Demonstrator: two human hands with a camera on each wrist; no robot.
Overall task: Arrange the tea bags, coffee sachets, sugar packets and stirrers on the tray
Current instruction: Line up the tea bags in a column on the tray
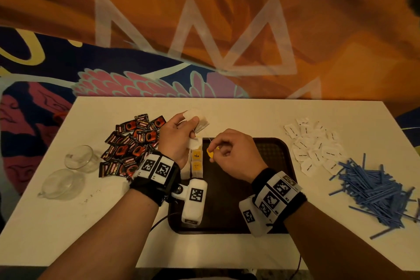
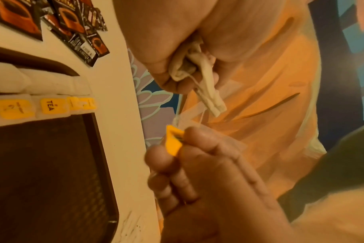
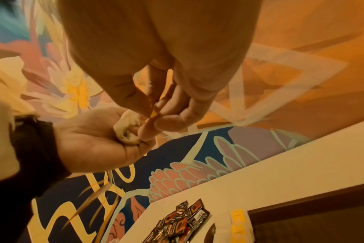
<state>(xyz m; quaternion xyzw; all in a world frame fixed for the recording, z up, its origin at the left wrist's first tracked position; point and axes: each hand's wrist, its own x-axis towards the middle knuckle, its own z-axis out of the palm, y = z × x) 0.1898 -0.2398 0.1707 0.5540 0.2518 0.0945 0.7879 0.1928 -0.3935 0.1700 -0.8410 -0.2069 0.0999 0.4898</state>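
Note:
Above the tray's far left corner my left hand point(image 1: 192, 126) grips a small bunch of white tea bags point(image 1: 197, 118), which show crumpled in its fingers point(image 2: 192, 65). A thin string runs from them to a yellow tag point(image 1: 210, 153) that my right hand point(image 1: 213, 149) pinches between thumb and fingertips point(image 2: 175, 141). A row of tea bags with yellow tags point(image 1: 196, 162) lies along the left edge of the dark brown tray point(image 1: 261, 188). Coffee sachets point(image 1: 131, 143) are piled left of the tray, with white sugar packets point(image 1: 313, 145) and blue stirrers point(image 1: 375, 188) to its right.
Two glass cups point(image 1: 78, 158) point(image 1: 61, 184) stand at the table's left, beside the sachets. The white table point(image 1: 250, 113) butts against a painted wall at the back. A cable hangs over the near edge point(image 1: 297, 266). Most of the tray's floor is bare.

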